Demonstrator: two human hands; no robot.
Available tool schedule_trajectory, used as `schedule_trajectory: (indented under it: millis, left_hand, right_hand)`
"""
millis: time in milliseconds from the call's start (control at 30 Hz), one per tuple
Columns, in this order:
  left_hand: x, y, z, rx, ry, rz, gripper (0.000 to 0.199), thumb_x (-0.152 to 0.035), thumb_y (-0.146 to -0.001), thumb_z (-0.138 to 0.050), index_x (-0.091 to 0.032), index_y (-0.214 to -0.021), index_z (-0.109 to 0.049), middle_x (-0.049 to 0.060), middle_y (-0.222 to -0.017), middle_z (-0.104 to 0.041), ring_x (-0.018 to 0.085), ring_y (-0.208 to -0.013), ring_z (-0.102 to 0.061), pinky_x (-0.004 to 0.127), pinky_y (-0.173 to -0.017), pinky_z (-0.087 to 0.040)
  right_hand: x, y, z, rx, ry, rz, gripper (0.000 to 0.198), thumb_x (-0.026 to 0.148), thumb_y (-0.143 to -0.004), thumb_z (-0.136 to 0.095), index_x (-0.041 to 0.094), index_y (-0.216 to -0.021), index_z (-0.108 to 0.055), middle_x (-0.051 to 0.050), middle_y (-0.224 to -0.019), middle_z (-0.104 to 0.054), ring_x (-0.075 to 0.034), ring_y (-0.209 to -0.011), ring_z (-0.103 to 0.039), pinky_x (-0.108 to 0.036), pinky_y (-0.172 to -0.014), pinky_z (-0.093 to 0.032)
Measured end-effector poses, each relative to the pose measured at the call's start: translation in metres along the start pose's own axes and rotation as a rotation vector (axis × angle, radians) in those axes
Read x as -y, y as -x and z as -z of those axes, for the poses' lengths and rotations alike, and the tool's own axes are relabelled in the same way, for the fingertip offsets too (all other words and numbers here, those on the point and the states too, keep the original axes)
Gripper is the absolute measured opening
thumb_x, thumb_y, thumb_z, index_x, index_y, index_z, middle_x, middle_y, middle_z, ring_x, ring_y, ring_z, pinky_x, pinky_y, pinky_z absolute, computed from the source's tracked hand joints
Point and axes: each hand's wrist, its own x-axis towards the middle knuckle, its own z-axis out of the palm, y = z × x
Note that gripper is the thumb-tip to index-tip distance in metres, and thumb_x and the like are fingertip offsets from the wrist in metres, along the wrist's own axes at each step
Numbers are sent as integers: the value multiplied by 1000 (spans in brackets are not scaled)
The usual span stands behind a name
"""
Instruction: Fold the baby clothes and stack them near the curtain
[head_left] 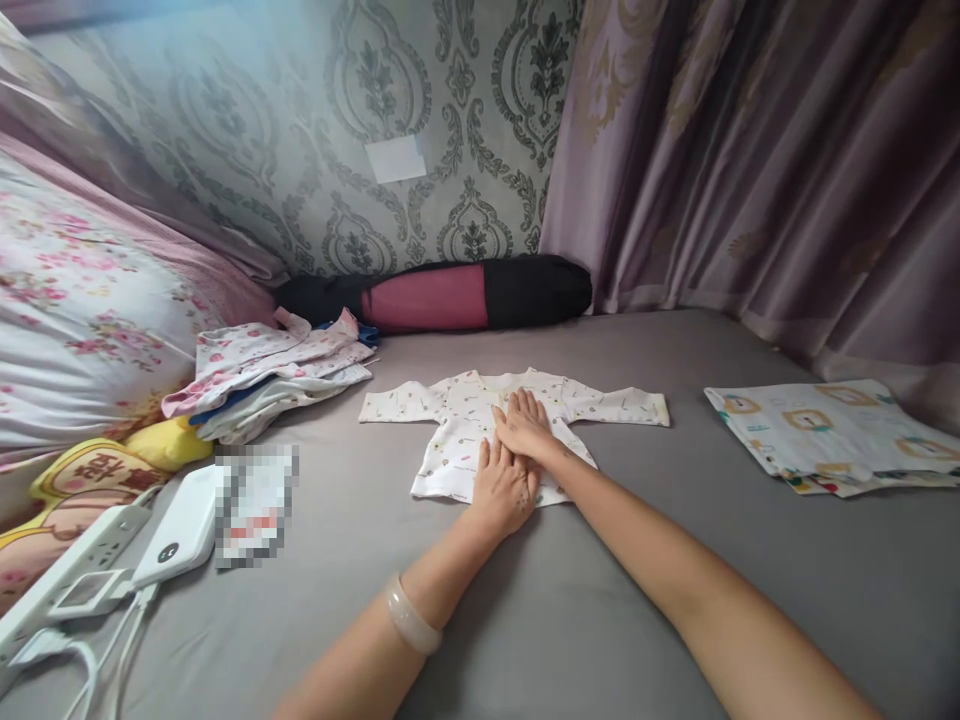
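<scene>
A small white baby shirt (456, 440) with a scattered print lies spread on the grey bed sheet, both sleeves stretched out sideways. My left hand (506, 488) rests flat on its lower middle, fingers extended. Just above and to the right, my right hand (523, 424) lies flat on the shirt's chest, its fingers stretched out and its palm edge close to the left fingertips. Neither hand grips the cloth. The part of the shirt under both hands is hidden. A pale bangle (413, 615) circles my left wrist.
Several folded clothes (281, 375) are piled at the left, near a white power bank (180, 525) and a power strip (82, 560) with cables. A black and red long bag (427, 297) lies along the wall. Folded printed cloth (832, 430) sits at the right by the curtain (750, 170).
</scene>
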Motion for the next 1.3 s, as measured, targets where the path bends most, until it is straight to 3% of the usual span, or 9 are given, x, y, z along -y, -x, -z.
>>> schedule_trajectory:
  millis: [200,400,567,667,767,833,1100,1300]
  left_hand:
    - [1,0,-5,1,-6,25,59,-43,-97,-26,-10,-145,-33,21,-151,-32,35,-142,-23,56,-112,-24]
    - [0,0,-4,16,-20,25,58,-43,-96,-29,-12,-145,-34,20,-150,-33,35,-141,-25,57,-112,-24]
    - [6,-5,11,-72,12,62,53,-42,-97,-27,-9,-134,-47,19,-141,-47,30,-134,-40,48,-109,-34]
    - [16,-8,13,-159,-18,157,53,-40,-98,-26,-6,-131,-48,20,-141,-47,31,-136,-37,48,-110,-32]
    - [26,-8,7,-116,-43,185,59,-43,-96,-32,-2,-137,-42,23,-147,-38,34,-140,-28,51,-113,-27]
    - [29,-6,2,-69,-40,211,64,-47,-95,-33,-2,-140,-39,23,-148,-36,35,-141,-25,52,-113,-26]
    - [28,-4,-5,-35,-71,249,64,-50,-95,-28,-8,-143,-37,19,-151,-33,34,-142,-23,58,-113,-23]
    - [27,-4,-5,-37,-71,263,64,-50,-96,-23,-11,-146,-34,18,-152,-31,34,-142,-23,63,-111,-20]
  right_hand:
    - [-4,-37,5,-78,63,-82,71,45,-97,-20,-4,-148,-17,-22,-157,-9,-31,-144,-4,-44,-116,-3]
    - [-11,-54,5,-149,93,-103,73,49,-96,-22,-4,-147,-20,-22,-156,-13,-32,-144,-5,-45,-115,-2]
    - [-11,-50,13,-147,76,-89,68,48,-97,-20,2,-146,-29,-19,-156,-17,-29,-144,-8,-47,-115,-4]
    - [-4,-40,18,-99,52,183,62,43,-98,-15,9,-145,-36,-13,-155,-24,-24,-145,-11,-43,-116,-1]
    - [7,-30,16,104,5,516,62,44,-98,-11,14,-145,-38,-7,-154,-29,-18,-144,-15,-36,-116,-1]
    - [13,-30,10,190,-11,584,64,46,-98,-9,16,-146,-38,-6,-155,-28,-17,-144,-15,-36,-117,-1]
    - [34,-60,-3,140,120,462,63,45,-97,-15,14,-151,-24,-8,-158,-15,-18,-146,-5,-42,-116,0]
    - [43,-73,-7,82,193,379,66,48,-97,-17,12,-151,-20,-10,-159,-12,-21,-146,-6,-43,-116,-2]
